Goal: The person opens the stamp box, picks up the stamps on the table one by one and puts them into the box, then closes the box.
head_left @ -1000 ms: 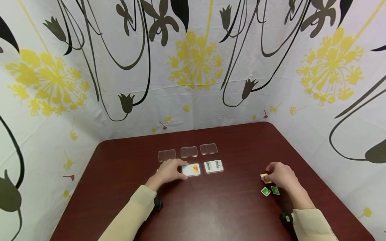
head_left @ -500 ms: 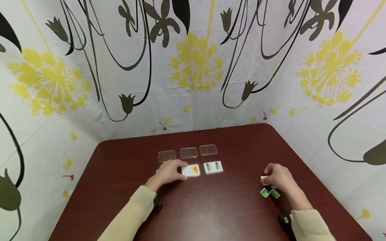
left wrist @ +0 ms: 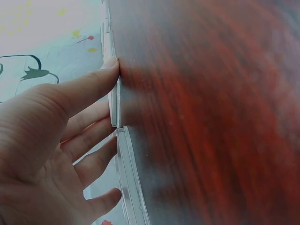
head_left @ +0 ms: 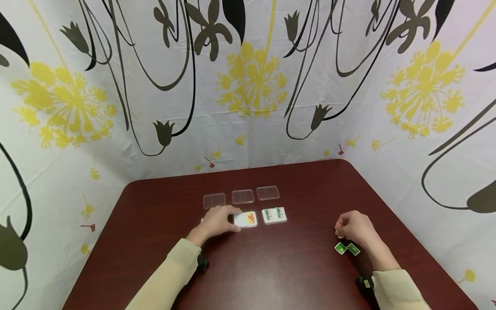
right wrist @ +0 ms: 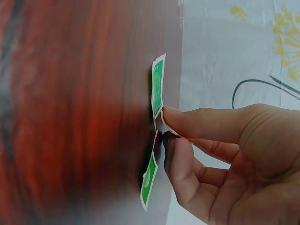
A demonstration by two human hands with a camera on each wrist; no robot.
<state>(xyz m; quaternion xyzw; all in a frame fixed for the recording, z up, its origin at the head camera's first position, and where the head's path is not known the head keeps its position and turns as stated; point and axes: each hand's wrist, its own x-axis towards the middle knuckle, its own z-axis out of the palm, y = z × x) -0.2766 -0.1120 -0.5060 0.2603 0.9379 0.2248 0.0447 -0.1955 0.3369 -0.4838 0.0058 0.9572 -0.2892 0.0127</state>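
Holding w/ L grip (head_left: pixel 216 219), by nr. + far edges, white case w/ orange pic (head_left: pixel 246 219) on surface (head_left: pixel 271 267), just L of grn.-marked case (head_left: pixel 274 215). Well R, pinching pale paper pc. (right wrist: pixel 161 124) w/ R grip (head_left: pixel 357 227), just beyond 2 grn. stamps (head_left: pixel 340 248).

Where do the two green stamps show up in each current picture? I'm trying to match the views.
Head: lower right, on the table, just below the right hand; green stamps.
Left wrist: not in it.
Right wrist: around the centre, one above the other, left of the hand; upper, lower.
Shared landmark: the reddish-brown tabletop, visible in all three views.
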